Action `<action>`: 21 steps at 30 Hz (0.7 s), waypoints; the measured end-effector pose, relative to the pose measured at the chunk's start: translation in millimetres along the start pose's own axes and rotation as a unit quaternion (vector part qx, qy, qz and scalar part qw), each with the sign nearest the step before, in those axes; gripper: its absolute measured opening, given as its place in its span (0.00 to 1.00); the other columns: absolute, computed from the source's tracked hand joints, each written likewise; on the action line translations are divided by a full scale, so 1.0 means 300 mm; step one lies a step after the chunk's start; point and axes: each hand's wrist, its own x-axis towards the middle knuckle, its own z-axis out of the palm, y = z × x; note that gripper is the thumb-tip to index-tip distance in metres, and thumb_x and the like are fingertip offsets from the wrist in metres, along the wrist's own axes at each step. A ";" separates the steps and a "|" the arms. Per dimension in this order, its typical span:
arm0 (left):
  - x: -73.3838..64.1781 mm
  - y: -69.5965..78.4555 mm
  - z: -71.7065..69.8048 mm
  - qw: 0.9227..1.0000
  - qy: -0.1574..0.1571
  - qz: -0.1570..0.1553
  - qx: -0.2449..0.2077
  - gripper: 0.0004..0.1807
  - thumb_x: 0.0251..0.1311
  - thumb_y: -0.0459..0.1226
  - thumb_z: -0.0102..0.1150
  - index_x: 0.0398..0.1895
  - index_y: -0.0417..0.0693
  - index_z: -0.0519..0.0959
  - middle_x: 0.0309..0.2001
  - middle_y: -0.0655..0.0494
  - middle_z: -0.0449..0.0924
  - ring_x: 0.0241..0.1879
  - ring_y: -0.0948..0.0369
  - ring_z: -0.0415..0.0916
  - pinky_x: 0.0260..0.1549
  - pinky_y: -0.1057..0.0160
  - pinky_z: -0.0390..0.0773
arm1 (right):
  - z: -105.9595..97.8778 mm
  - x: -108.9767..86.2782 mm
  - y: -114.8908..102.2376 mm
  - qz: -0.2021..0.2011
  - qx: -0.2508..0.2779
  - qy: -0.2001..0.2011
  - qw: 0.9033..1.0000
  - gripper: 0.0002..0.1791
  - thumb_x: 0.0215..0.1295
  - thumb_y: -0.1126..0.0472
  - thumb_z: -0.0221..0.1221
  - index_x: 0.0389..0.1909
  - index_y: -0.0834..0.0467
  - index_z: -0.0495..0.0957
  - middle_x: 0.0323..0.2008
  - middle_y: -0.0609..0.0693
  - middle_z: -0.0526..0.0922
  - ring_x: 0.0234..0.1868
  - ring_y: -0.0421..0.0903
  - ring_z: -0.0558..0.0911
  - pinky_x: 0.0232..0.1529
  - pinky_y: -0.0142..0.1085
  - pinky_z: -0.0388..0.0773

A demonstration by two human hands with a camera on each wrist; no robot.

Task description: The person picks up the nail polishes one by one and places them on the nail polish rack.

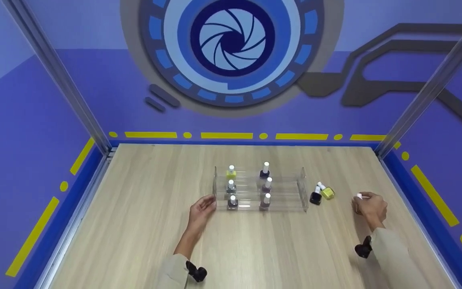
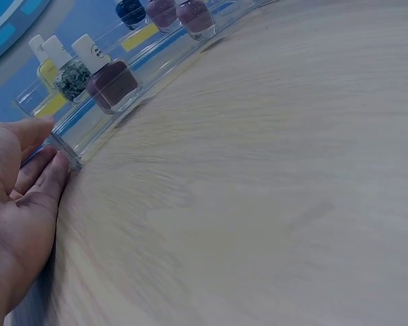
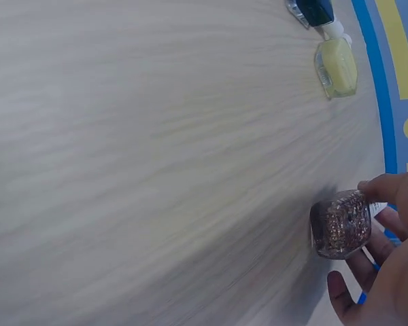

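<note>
A clear acrylic rack (image 1: 285, 196) stands on the table, with several white-capped nail polish bottles upright in two columns on its tiers. My left hand (image 1: 202, 208) rests at the rack's left end, fingertips touching the side panel (image 2: 64, 146). Out to the right, my right hand (image 1: 372, 206) holds a glittery pinkish-brown nail polish bottle (image 3: 341, 225) by its white cap, thumb and fingers around it. The bottle tilts base toward the wrist camera. Between rack and right hand lie a black bottle (image 1: 315, 197) and a yellow bottle (image 1: 328, 193), caps close together.
The wooden table (image 1: 134, 224) is bounded by a blue back wall and side walls with metal posts (image 1: 415, 96). In the rack, a yellow bottle (image 1: 231, 174) sits at the back left and a dark one (image 1: 264, 173) at the back right.
</note>
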 end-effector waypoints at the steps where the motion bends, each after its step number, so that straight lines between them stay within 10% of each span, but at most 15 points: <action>1: -0.001 -0.001 0.001 1.000 0.000 0.000 0.003 0.24 0.70 0.35 0.61 0.66 0.34 0.73 0.70 0.37 0.73 0.71 0.46 0.71 0.65 0.64 0.79 | -0.002 -0.002 0.002 0.005 0.010 0.000 1.000 0.21 0.68 0.57 0.62 0.55 0.67 0.81 0.44 0.65 0.88 0.27 0.42 0.83 0.27 0.31 0.72; 12: 0.009 0.015 0.014 1.000 0.003 -0.010 -0.006 0.25 0.72 0.34 0.59 0.68 0.33 0.71 0.70 0.35 0.71 0.71 0.45 0.70 0.66 0.63 0.79 | -0.050 -0.021 -0.027 -0.004 0.081 0.002 0.997 0.22 0.63 0.60 0.69 0.55 0.69 0.82 0.26 0.41 0.87 0.21 0.26 0.76 0.27 0.18 0.69; 21: 0.001 0.002 0.005 1.000 0.005 -0.014 -0.018 0.25 0.70 0.35 0.61 0.67 0.34 0.71 0.69 0.36 0.72 0.70 0.47 0.72 0.64 0.65 0.80 | -0.062 -0.033 -0.100 -0.035 0.113 0.016 0.993 0.22 0.63 0.62 0.70 0.55 0.70 0.82 0.31 0.50 0.91 0.21 0.21 0.76 0.26 0.13 0.73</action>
